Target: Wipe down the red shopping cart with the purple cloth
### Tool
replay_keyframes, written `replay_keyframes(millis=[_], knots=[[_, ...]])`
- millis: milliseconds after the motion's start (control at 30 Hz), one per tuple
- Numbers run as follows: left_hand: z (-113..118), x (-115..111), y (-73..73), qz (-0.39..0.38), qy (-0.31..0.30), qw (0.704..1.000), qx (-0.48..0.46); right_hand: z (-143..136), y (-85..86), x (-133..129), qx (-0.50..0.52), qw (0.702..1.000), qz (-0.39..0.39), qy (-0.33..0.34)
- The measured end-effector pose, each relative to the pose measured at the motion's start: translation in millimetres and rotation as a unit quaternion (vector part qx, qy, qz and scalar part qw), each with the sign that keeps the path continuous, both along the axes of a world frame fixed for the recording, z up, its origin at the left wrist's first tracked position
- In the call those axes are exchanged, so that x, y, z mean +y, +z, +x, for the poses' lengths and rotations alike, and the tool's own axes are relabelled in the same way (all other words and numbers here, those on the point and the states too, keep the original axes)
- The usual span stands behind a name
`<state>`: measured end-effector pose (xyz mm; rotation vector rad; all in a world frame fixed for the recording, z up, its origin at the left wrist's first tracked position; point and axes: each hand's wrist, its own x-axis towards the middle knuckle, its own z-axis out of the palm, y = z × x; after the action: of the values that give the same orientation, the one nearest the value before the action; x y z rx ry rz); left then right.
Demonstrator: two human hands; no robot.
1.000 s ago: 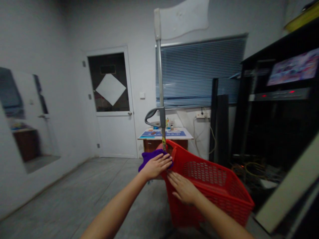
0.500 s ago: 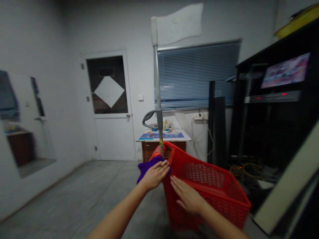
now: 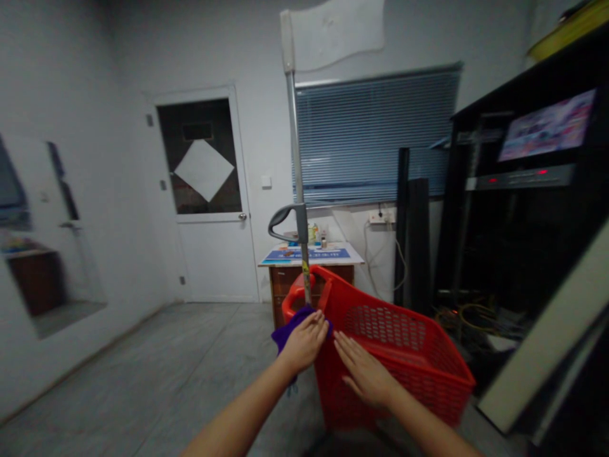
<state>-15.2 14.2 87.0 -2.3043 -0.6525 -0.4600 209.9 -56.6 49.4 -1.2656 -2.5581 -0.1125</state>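
A red plastic shopping basket [image 3: 394, 355] on a cart frame stands before me, tilted. My left hand [image 3: 304, 343] presses a purple cloth [image 3: 288, 330] against the basket's near left corner, fingers bent over it. My right hand [image 3: 364, 368] lies with fingers stretched out against the basket's near side, holding nothing. Beyond my left hand rises a grey metal pole [image 3: 295, 139] with a grey loop handle [image 3: 288, 223] and a white flag-shaped board [image 3: 335, 35] on top. A red handle part [image 3: 295, 293] sits behind the cloth.
A brown cabinet [image 3: 280, 279] with bottles on its top stands behind the basket. A white door [image 3: 214, 260] is at the back left. At the right are a black rack [image 3: 499, 241], cables and a leaning pale board [image 3: 542, 336].
My left hand has slid a little right and down with the purple cloth. My right hand has shifted slightly right. The view has tilted slightly down.
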Motion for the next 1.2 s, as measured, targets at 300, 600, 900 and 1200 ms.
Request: replay_keyframes(millis=[300, 600, 900, 1200], knots=[[17.4, -2.1, -16.5, 0.015, 0.035, 0.998, -0.045, 10.7, -12.9, -1.0, 0.014, 0.999, -0.004, -0.050], [21.6, -8.7, -30.5, 0.033, 0.058, 0.991, -0.115, 18.6, -18.2, -1.7, 0.022, 0.998, 0.009, -0.058], [28.4, -11.6, -33.3, 0.002, 0.071, 0.991, -0.114, 23.2, -30.6, 1.4, 0.029, 0.996, 0.031, -0.079], [39.0, -15.3, -41.2, -0.021, 0.092, 0.988, -0.125, 13.6, -30.2, -3.4, 0.052, 0.993, 0.011, -0.105]])
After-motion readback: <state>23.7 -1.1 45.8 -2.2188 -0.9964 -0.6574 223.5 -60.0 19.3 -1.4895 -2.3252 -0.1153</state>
